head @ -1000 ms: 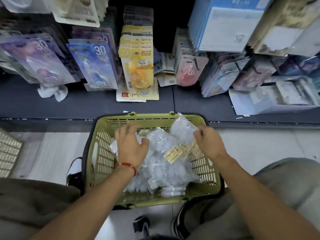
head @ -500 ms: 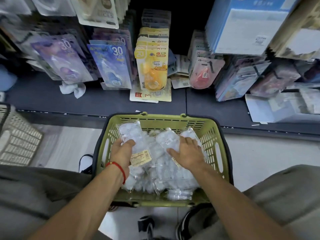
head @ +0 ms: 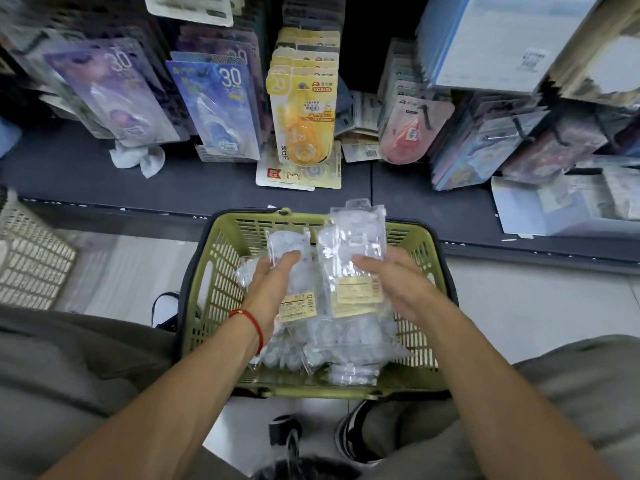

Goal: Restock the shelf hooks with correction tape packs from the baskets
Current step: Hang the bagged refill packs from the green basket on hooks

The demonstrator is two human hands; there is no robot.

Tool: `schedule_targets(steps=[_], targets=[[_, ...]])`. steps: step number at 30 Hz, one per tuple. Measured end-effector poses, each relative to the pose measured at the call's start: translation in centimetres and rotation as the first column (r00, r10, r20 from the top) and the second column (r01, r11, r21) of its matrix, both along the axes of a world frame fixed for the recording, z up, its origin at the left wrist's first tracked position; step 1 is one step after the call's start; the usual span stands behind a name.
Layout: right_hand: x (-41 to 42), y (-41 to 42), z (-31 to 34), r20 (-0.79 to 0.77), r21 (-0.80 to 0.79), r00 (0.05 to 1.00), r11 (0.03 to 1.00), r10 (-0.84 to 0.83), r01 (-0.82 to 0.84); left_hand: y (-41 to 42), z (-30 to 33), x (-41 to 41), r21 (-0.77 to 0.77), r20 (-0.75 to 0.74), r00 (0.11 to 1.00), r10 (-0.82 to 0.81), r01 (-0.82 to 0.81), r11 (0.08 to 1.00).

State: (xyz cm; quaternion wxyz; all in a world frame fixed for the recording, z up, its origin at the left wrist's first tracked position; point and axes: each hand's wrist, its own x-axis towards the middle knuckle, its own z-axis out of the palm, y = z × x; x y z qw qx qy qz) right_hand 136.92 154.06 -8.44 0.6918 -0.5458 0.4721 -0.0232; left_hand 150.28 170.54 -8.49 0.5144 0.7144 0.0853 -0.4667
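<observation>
A green plastic basket (head: 221,271) sits on the floor in front of me, filled with clear packs of white correction tapes. My left hand (head: 273,282) grips one clear pack (head: 287,244) lifted above the pile. My right hand (head: 398,282) grips a second clear pack (head: 356,244) with a yellow label, held upright over the basket. On the shelf hooks hang yellow correction tape packs (head: 304,109), blue packs (head: 221,105), purple packs (head: 114,95) and pink packs (head: 408,129).
A dark shelf base (head: 194,192) runs behind the basket, with loose cards (head: 298,174) and a crumpled tissue (head: 138,159) on it. A white basket (head: 31,261) stands at the left. Blue boxes (head: 485,39) sit top right. My knees flank the green basket.
Both hands have risen out of the pile, each lifting a clear pack upright above the basket. The view has shifted slightly.
</observation>
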Motion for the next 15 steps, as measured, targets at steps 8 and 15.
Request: schedule_targets(steps=[8,15], targets=[[0.4,-0.3,-1.7,-0.178,-0.492,0.973,0.843,0.146,-0.217,0.7,-1.3,0.0,-0.170,-0.183,0.969,0.164,-0.195,0.966],[-1.1,0.6,-6.2,-0.730,-0.414,0.626,0.550,0.275,-0.725,2.5,-1.0,2.0,-0.083,-0.069,0.988,0.138,-0.144,0.986]])
